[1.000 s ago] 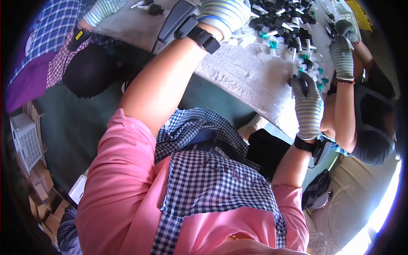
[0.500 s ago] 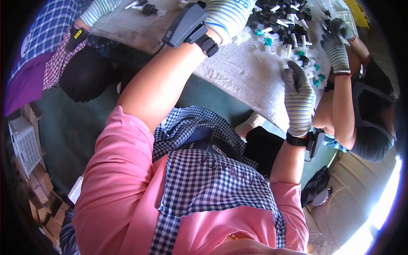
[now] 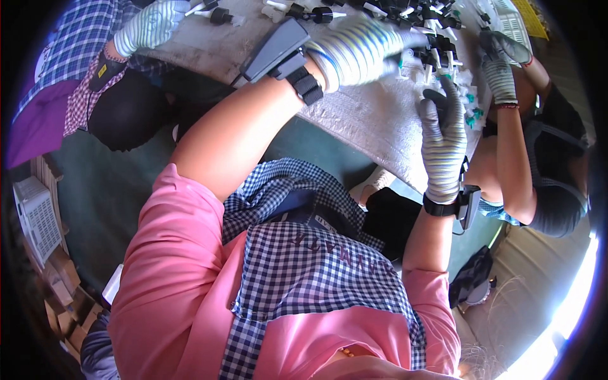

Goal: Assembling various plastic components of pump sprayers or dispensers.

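My left hand [image 3: 361, 52], in a striped knit glove, reaches over the table to the near side of a pile of pump dispenser heads [image 3: 444, 45]. Its fingers are smeared by motion, so I cannot make out whether they hold anything. Nearer the table's right side, my right hand [image 3: 444, 142] wears a striped glove with dark fingertips. Its fingers are apart and point at the near edge of the pile, with nothing visible between them. The pump heads are black and white, with some green and clear parts [image 3: 470, 114] among them.
The pale-covered table [image 3: 354, 120] ends just in front of me. At left, a co-worker's gloved hand [image 3: 151, 26] is near a black pump head [image 3: 220, 16]. Another co-worker's gloved hands [image 3: 500, 69] work at right, near a white basket [image 3: 510, 19].
My left hand has moved right and nearer, toward the pile. My right hand's fingers have spread and straightened. The co-worker's hand at left has come lower into view.
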{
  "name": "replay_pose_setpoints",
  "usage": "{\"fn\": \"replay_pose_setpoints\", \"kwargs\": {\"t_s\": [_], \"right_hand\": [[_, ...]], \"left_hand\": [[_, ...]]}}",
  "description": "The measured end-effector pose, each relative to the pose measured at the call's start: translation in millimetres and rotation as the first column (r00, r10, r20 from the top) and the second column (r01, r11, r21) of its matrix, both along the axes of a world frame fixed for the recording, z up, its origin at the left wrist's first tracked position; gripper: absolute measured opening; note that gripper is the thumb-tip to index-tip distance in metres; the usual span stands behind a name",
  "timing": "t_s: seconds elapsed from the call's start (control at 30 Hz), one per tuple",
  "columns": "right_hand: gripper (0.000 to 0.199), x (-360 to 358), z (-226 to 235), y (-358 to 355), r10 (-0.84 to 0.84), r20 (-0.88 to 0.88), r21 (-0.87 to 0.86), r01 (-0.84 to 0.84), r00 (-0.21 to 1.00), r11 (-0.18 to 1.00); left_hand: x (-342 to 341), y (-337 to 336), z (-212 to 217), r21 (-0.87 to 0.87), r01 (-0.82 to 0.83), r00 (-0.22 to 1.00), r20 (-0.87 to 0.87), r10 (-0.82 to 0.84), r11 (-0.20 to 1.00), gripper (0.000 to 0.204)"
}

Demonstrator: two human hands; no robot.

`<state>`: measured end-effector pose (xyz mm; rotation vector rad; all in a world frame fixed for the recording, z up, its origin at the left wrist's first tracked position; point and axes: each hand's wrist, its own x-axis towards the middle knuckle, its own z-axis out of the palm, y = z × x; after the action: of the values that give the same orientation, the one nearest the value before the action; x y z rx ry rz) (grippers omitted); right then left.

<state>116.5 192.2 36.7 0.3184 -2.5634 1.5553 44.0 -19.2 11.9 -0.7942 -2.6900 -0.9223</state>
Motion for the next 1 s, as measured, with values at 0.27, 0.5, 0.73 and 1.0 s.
{"fn": "replay_pose_setpoints", "kwargs": {"t_s": [0.27, 0.5, 0.73, 1.0], "right_hand": [[0.036, -4, -9, 3, 0.1, 0.183, -0.044, -0.094, 0.978, 0.995], [0.013, -3, -9, 2, -0.076, -0.008, 0.148, 0.076, 0.997, 0.986], [0.013, -3, -5, -3, -0.08, -0.045, 0.25, 0.089, 0.996, 0.964], [0.014, -3, -1, -3, -0.06, -0.052, 0.338, 0.074, 0.997, 0.938]], "left_hand": [[20, 29, -10, 0.235, 0.195, 0.98, -0.08, -0.181, 0.952, 0.085], [11, 0, -6, -0.181, -0.074, 0.989, -0.14, 0.049, 0.981, 0.057], [18, 14, -29, -0.286, -0.237, 0.93, -0.343, 0.131, 0.929, 0.035], [22, 20, -28, -0.205, -0.199, 0.953, -0.269, 0.141, 0.958, 0.032]]}}
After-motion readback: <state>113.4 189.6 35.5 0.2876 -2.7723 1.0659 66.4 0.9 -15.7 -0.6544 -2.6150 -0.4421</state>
